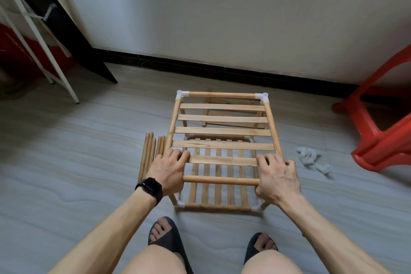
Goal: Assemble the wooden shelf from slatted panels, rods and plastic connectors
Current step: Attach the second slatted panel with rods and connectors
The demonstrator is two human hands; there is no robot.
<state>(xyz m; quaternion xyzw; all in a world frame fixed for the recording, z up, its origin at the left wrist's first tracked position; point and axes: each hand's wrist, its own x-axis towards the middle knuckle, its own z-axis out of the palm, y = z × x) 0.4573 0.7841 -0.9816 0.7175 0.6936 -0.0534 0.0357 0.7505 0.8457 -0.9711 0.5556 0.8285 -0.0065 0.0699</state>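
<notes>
both your arms reach forward and down, forearms bare, a black watch [149, 187] on your left wrist. your left hand [168, 171] lies palm down over the near left corner of the top panel [222, 131], fingers close together and curled over the end of the nearest slat. your right hand [277, 176] mirrors it on the near right corner, fingers curled over the slat's other end and thumb tucked against the end of the front rod [222, 180]. both hands grip the panel.

the top panel sits level on the frame, which stands on the floor [77, 162] just ahead of your feet. it shows five crosswise slats. below it the lower panel [219, 191] shows five slats running away from you. two white corner connectors [182, 94] cap the far top corners, and two more show at the near bottom corners.

loose rods [148, 155] lie side by side on the floor just left of the frame, packed too close to count. a small heap of loose connectors [313, 160] lies to the right, its number unclear. one red stool [382, 122] stands beyond them.
</notes>
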